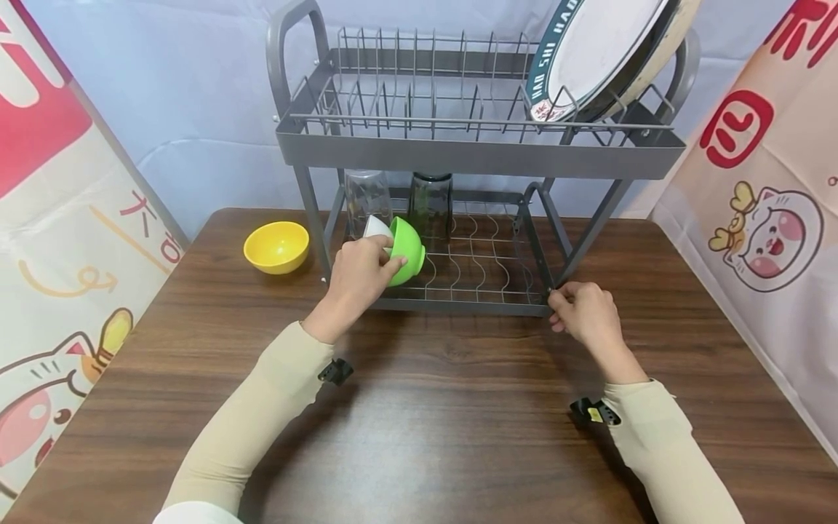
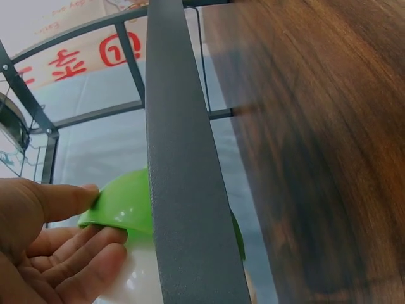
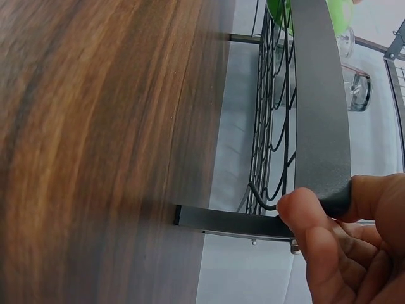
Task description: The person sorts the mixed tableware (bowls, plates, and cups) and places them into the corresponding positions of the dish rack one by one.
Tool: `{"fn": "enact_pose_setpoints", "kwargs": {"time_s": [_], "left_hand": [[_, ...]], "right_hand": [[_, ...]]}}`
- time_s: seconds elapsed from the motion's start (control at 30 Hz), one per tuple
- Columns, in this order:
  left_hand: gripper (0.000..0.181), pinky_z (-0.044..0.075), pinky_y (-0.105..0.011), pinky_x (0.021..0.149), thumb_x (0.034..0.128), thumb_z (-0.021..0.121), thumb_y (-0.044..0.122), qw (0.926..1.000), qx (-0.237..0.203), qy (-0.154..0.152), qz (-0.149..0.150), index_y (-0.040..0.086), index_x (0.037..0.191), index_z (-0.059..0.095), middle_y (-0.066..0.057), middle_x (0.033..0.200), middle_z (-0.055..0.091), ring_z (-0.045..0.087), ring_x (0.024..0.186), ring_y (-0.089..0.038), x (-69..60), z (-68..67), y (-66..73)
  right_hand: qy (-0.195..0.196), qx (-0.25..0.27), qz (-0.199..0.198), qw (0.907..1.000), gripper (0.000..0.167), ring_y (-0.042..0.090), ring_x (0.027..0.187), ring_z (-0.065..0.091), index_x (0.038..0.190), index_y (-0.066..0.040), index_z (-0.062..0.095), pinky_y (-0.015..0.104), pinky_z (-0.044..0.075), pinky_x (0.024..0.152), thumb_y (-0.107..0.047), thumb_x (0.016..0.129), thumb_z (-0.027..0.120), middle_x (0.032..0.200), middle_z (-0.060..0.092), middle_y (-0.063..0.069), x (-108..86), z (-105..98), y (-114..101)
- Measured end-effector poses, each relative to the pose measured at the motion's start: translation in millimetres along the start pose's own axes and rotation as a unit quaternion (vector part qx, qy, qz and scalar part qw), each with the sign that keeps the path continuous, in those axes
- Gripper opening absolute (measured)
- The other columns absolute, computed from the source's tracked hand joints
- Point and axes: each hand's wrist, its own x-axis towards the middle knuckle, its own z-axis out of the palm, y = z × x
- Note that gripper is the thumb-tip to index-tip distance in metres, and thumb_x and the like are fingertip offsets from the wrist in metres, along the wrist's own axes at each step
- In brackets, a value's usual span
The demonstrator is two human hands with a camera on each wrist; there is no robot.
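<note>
With thumb and fingers, my left hand (image 1: 356,275) pinches the rim of a green bowl (image 1: 409,253) tilted on its side, over the front left of the dish rack's lower tier. A white bowl (image 1: 377,227) stands right beside it, partly hidden by that hand. In the left wrist view, the rack's front bar (image 2: 190,152) covers part of the green bowl (image 2: 126,199). My right hand (image 1: 589,316) grips the lower front right corner of the grey dish rack (image 1: 471,156); the right wrist view shows its thumb and fingers around the bar end (image 3: 326,139).
Behind the bowls, a clear glass (image 1: 366,193) and a dark glass (image 1: 430,204) stand on the lower tier. A yellow bowl (image 1: 276,248) sits on the wooden table (image 1: 445,407), left of the rack. Plates (image 1: 592,54) lean in the upper tier's right end.
</note>
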Motion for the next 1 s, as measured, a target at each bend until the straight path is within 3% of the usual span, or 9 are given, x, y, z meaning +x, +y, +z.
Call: {"fn": "enact_pose_setpoints", "kwargs": {"time_s": [0.2, 0.47, 0.7, 0.8, 1.0], "left_hand": [[0.030, 0.047, -0.036, 0.058, 0.0809, 0.072, 0.019, 0.9995, 0.020, -0.018, 0.018, -0.001, 0.102, 0.067, -0.010, 0.076, 0.067, 0.060, 0.068, -0.021, 0.6, -4.4, 0.4], [0.038, 0.048, -0.039, 0.061, 0.0809, 0.071, 0.020, 0.9960, 0.067, -0.055, 0.019, -0.002, 0.110, 0.063, -0.014, 0.096, 0.065, 0.057, 0.072, -0.023, -3.9, -13.4, 6.7], [0.039, 0.048, -0.038, 0.057, 0.0810, 0.071, 0.024, 0.9918, 0.086, -0.085, 0.042, -0.001, 0.109, 0.062, -0.015, 0.093, 0.062, 0.057, 0.069, -0.025, -13.5, -19.8, 8.9], [0.042, 0.048, -0.039, 0.063, 0.0808, 0.072, 0.027, 0.9857, 0.097, -0.119, 0.070, 0.000, 0.112, 0.062, -0.015, 0.098, 0.060, 0.058, 0.076, -0.026, -16.9, -22.2, 8.0], [0.045, 0.045, -0.042, 0.063, 0.0800, 0.071, 0.034, 0.9652, 0.143, -0.183, 0.120, 0.006, 0.114, 0.064, -0.011, 0.101, 0.058, 0.059, 0.082, -0.027, -22.3, -26.4, 5.7]], "right_hand": [[-0.004, -0.001, -0.002, 1.0000, 0.025, 0.012, 0.050, 0.061, 0.086, 0.003, 0.066, 0.041, 0.045, 0.060, -0.014, 0.091, 0.049, 0.058, 0.063, 0.000, 0.0, 0, 0], [-0.007, -0.006, -0.004, 0.9999, 0.025, 0.013, 0.050, 0.062, 0.086, 0.003, 0.066, 0.045, 0.045, 0.066, -0.014, 0.091, 0.049, 0.057, 0.063, 0.000, 0.5, -1, -1], [-0.011, -0.008, -0.003, 0.9999, 0.025, 0.013, 0.050, 0.062, 0.087, 0.003, 0.066, 0.044, 0.045, 0.063, -0.014, 0.091, 0.049, 0.057, 0.063, 0.001, 0.7, -1, 0], [-0.010, -0.008, -0.004, 0.9999, 0.025, 0.013, 0.050, 0.062, 0.087, 0.003, 0.066, 0.044, 0.045, 0.063, -0.014, 0.091, 0.049, 0.058, 0.063, 0.001, 0.7, -1, 0], [-0.008, -0.008, -0.004, 0.9999, 0.024, 0.013, 0.050, 0.062, 0.086, 0.003, 0.066, 0.043, 0.045, 0.062, -0.013, 0.091, 0.049, 0.058, 0.063, 0.001, 0.3, -1, -1]]}}
